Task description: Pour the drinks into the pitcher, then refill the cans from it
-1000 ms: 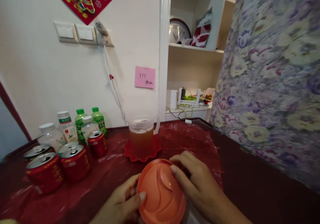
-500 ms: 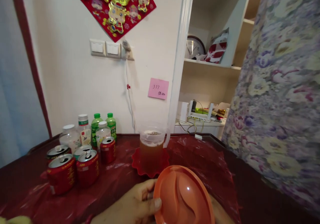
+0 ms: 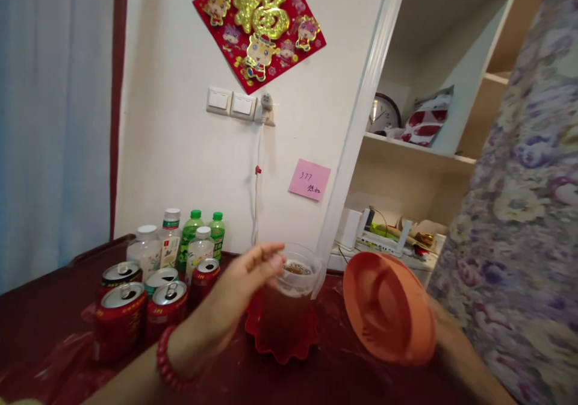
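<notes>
My left hand reaches forward to the rim of a clear plastic pitcher that holds brown tea. Its fingers lie together against the rim's left side; I cannot see whether they grip it. The pitcher stands on a red scalloped mat. An orange round lid is held up on edge to the pitcher's right. My right hand is hidden behind that lid; only the forearm shows below it. A red bead bracelet sits on my left wrist.
Several red drink cans and several small bottles stand at the left of the dark red table. A floral cloth hangs at the right. White shelves hold a clock and a router.
My left hand let go of the orange lid and moved forward to the pitcher's rim. The lid rose and shifted right, now carried on the right side alone. The view tilted up and left.
</notes>
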The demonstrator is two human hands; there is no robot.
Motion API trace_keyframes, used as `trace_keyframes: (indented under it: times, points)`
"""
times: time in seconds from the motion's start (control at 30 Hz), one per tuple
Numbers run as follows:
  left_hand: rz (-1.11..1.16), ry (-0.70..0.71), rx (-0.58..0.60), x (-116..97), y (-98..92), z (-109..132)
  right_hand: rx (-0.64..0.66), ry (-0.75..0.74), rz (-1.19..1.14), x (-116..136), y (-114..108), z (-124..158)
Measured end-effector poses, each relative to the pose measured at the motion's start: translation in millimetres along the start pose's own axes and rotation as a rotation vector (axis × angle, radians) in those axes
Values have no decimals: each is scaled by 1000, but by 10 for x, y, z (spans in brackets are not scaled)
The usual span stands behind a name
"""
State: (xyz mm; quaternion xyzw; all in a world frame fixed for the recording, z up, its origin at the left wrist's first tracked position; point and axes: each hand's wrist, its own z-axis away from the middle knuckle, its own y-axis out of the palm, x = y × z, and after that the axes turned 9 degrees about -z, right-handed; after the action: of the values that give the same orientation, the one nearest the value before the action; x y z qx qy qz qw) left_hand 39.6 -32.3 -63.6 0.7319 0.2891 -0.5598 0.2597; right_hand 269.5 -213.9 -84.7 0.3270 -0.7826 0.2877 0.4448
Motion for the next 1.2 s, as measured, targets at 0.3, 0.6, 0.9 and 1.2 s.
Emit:
trace_keyframes:
  times: [0.3, 0.6, 0.9, 1.2]
  points:
    - [185, 205, -244, -163, -336, -456, 191, -18, 153, 256, 355, -818]
    - [-37, 45, -112, 364, -541, -615, 390, -252, 575, 270, 594, -1144]
    - [-235, 105, 172, 688, -637, -704, 577, -244, 843, 260, 851, -1413]
    - [-27, 237, 305, 825, -355, -721, 673, -203, 853, 209, 983, -1471]
